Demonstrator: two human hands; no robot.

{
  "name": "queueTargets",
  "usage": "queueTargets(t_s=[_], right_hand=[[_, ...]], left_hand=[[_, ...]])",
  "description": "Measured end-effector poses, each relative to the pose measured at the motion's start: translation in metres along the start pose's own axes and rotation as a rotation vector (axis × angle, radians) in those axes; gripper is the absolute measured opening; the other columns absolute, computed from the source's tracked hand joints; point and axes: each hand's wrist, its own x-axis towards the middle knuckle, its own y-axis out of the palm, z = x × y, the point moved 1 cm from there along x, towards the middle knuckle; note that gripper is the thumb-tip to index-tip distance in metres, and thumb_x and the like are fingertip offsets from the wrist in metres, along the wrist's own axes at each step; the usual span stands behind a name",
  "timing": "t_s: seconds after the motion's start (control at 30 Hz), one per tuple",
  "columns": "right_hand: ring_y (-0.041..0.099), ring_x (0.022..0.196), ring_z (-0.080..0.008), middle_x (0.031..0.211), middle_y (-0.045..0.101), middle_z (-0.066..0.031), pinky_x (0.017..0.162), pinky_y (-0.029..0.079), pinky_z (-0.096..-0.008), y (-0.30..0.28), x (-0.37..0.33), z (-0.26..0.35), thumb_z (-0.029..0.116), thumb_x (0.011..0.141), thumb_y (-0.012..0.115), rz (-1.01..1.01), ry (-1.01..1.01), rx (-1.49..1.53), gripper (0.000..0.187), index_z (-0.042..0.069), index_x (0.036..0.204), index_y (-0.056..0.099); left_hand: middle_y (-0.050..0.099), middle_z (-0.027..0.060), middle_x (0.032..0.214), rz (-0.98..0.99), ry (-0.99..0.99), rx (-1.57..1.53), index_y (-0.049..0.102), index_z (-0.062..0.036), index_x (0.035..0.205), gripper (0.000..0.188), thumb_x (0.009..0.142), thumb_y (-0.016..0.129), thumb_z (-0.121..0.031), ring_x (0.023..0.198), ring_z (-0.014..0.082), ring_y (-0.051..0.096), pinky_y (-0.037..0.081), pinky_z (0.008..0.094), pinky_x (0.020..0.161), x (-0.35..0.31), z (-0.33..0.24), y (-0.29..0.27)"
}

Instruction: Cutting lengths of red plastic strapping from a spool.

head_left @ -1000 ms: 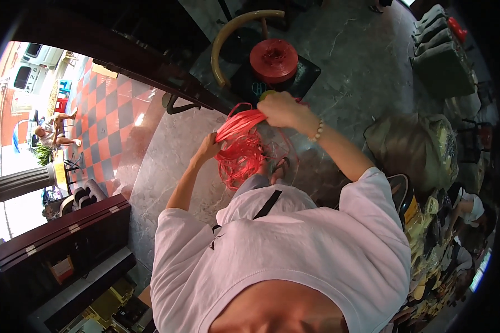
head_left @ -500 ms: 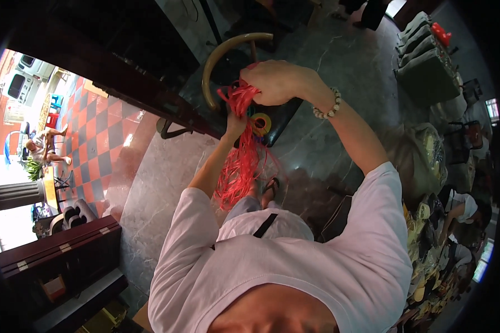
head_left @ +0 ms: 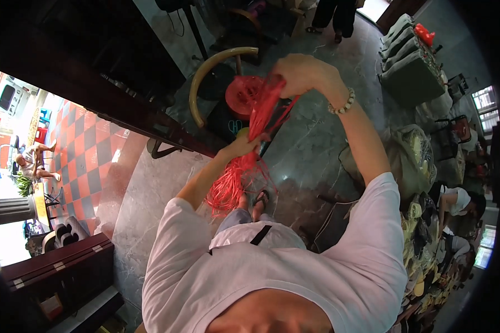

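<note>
In front of my body, a bundle of red plastic string is stretched between my two hands. My left hand is closed around the lower part, and loose strands hang below it toward my feet. Higher and to the right, my right hand grips the top end, its fingertips partly hidden; a beaded bracelet is on that wrist. Behind the string, a round red plastic object rests on the dark seat of a chair with a curved wooden arm. Part of something yellow shows beside my left hand.
A dark wooden piece of furniture runs along the left. At the right are covered chairs, plastic-wrapped heaps and a bent-over person. Another person's legs stand at the far end; someone sits outside.
My right hand has moved right and away from my left hand, drawing the red strands out between them. My left hand is lower. The round red object has come into sight.
</note>
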Motion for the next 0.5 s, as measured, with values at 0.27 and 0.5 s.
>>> queueTargets(t_s=[0.27, 0.5], right_hand=[[0.065, 0.085, -0.0310, 0.091, 0.066, -0.0141, 0.068, 0.052, -0.0404, 0.072, 0.023, -0.054, 0.010, 0.073, 0.059, -0.309, 0.131, -0.150, 0.020, 0.005, 0.091, 0.064], [0.062, 0.078, -0.0119, 0.092, 0.063, -0.0006, 0.067, 0.049, -0.0264, 0.107, 0.044, -0.070, 0.013, 0.081, 0.064, -0.252, -0.201, 1.141, 0.032, 0.007, 0.111, 0.058]], left_hand=[[0.055, 0.0013, 0.063, -0.213, -0.150, 0.241, 0.062, -0.0026, 0.090, 0.027, 0.093, 0.048, -0.025, 0.058, 0.0117, 0.053, 0.043, 0.0288, 0.054, -0.099, 0.023, -0.057], [0.042, -0.0058, 0.061, -0.189, -0.461, -0.196, 0.059, -0.0066, 0.088, 0.029, 0.094, 0.049, -0.033, 0.052, 0.0050, 0.039, 0.030, 0.0230, 0.046, -0.160, -0.059, -0.047]])
